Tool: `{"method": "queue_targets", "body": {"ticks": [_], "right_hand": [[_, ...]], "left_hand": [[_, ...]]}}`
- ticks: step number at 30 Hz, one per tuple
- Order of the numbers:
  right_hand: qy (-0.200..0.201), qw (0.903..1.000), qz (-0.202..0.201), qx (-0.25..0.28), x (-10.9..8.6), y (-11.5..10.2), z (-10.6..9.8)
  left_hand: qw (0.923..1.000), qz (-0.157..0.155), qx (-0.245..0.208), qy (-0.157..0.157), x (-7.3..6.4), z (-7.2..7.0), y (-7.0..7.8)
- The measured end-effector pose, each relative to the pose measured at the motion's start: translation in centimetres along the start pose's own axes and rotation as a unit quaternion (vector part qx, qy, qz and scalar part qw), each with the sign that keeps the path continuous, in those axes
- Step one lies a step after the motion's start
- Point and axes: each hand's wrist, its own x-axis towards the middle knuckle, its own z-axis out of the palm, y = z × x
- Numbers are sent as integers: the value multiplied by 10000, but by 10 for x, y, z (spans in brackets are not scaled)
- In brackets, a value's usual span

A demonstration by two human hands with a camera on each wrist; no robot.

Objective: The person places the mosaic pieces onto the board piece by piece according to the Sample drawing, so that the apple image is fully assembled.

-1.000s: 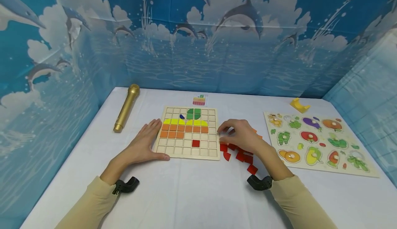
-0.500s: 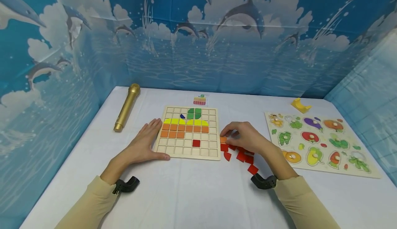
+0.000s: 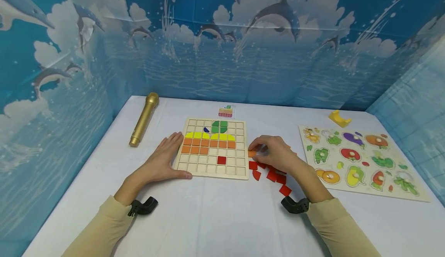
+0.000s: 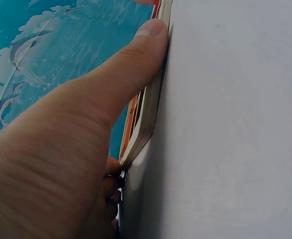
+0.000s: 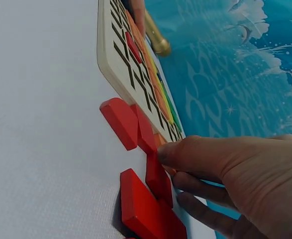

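Wooden grid board (image 3: 212,168), partly tiled.

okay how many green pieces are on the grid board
4 green pieces on the grid board: two in the farthest row, two in the next. None looks hidden.

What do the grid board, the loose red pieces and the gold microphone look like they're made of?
Grid board: probably wood, unpainted and matte, judging by its pale cream surface and edge.
Red pieces: painted wood or plastic; smooth red covers tops and sides, hiding which.
Gold microphone: metal or gold-coloured plastic; the metallic sheen leaves it open.
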Motion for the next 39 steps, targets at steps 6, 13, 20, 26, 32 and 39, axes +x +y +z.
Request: {"method": "queue_targets", "body": {"ticks": [6, 13, 20, 26, 32, 39], "right_hand": [[160, 9998, 39, -61, 0, 0, 1], [251, 9995, -204, -5, 7, -7, 3], [145, 9992, -319, 164, 21, -25, 11], [83, 9981, -558, 263, 38, -46, 26], [97, 9971, -698, 272, 54, -64, 44], [262, 9969, -701, 249, 57, -71, 55]], "left_hand": [[10000, 7, -18, -1, 1, 0, 1], [9999, 53, 85, 7, 1, 0, -3], [9999, -14, 121, 2, -2, 2, -7], [9999, 12, 121, 3, -2, 2, -6], [9999, 23, 110, -7, -1, 1, -3], [9999, 80, 69, -16, 1, 0, 0]]}}
